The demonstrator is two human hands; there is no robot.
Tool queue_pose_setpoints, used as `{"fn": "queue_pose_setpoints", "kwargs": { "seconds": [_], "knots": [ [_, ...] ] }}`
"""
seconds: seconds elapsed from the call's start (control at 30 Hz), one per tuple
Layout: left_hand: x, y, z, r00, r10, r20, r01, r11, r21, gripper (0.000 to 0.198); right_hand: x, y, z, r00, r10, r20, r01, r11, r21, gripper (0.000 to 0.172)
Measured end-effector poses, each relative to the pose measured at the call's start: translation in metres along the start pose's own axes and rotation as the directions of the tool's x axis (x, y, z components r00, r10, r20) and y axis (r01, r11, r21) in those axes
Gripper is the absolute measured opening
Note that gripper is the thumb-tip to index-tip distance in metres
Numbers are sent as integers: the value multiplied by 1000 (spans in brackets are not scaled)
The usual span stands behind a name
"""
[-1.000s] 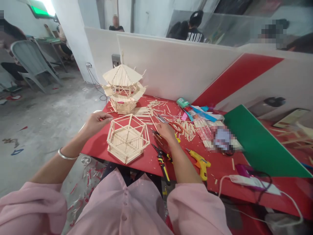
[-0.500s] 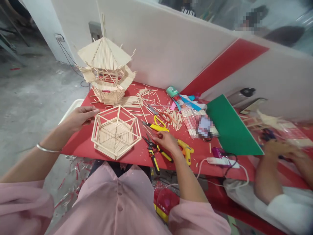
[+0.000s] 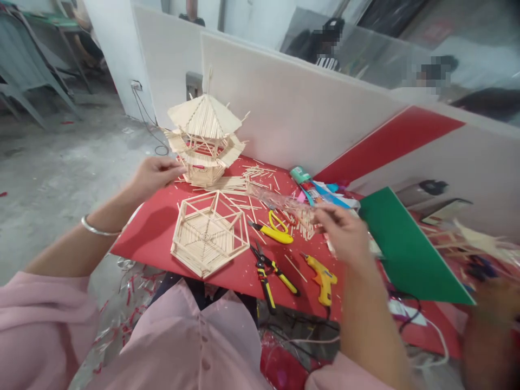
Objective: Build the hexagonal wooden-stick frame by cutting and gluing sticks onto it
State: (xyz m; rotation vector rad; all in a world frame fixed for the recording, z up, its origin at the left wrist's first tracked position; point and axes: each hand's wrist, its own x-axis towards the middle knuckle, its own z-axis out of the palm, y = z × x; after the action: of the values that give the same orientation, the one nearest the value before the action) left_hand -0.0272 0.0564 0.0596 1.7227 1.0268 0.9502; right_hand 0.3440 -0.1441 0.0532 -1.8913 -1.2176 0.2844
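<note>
My left hand (image 3: 156, 176) is raised over the table's left side, fingertips pinched together close to the stick pagoda model (image 3: 205, 122); whether they hold anything is unclear. Clear plastic wrapping (image 3: 280, 201) trails leftward from the pinched fingers of my right hand (image 3: 339, 227). In front of me lies a hexagonal stick frame (image 3: 209, 235) with a stick-lined floor, touched by neither hand. Yellow-handled cutting pliers (image 3: 270, 271), yellow-handled scissors (image 3: 276, 230) and a yellow glue gun (image 3: 322, 279) lie between the frame and my right arm.
Loose sticks (image 3: 229, 185) are scattered on the red tabletop (image 3: 146, 233). A green board (image 3: 410, 249) leans at the right, with a co-worker's blurred arm (image 3: 487, 319) beyond it. A white partition (image 3: 292, 108) stands behind. A white cable (image 3: 441, 336) hangs at the right.
My right hand has lifted from beside the pliers and moved right, now with clear plastic wrapping. My left hand has moved away from the hexagonal frame toward the pagoda. The view has shifted.
</note>
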Motion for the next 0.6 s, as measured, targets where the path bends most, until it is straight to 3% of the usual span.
{"fn": "queue_pose_setpoints", "kwargs": {
  "seconds": [0.03,0.1,0.13,0.2,0.27,0.3,0.33,0.4,0.47,0.53,0.6],
  "knots": [
    [5,16,1,996,87,-11,-86,995,46,18,7,-25,-7,998,-60,-29,59,998,-23,30],
    [13,47,4,976,206,73,-212,972,100,14,21,-80,-14,971,-234,58,239,966,-102,27],
    [15,61,7,964,213,157,-233,965,122,13,28,-106,-12,927,-352,126,366,924,-111,23],
    [14,82,11,905,153,397,-222,966,132,18,44,-152,3,791,-522,319,563,825,-44,17],
    [7,90,16,855,36,518,-112,987,118,16,59,-181,27,663,-615,427,642,760,99,19],
    [1,90,17,850,-17,527,-40,994,97,13,65,-188,41,629,-647,431,652,741,163,24],
    [-5,86,18,857,-65,512,36,997,66,11,69,-192,54,626,-670,400,653,730,202,31],
    [-18,73,17,890,-139,435,175,983,-45,9,67,-186,77,678,-696,237,660,718,220,42],
    [-30,53,12,904,-261,339,331,928,-169,8,47,-169,92,726,-679,112,657,732,180,41],
    [-39,32,5,872,-416,257,478,838,-265,7,12,-144,101,738,-661,135,646,750,140,27],
    [-44,14,-1,814,-540,213,580,744,-331,6,-29,-119,108,674,-701,234,693,709,126,16]
  ]
}}
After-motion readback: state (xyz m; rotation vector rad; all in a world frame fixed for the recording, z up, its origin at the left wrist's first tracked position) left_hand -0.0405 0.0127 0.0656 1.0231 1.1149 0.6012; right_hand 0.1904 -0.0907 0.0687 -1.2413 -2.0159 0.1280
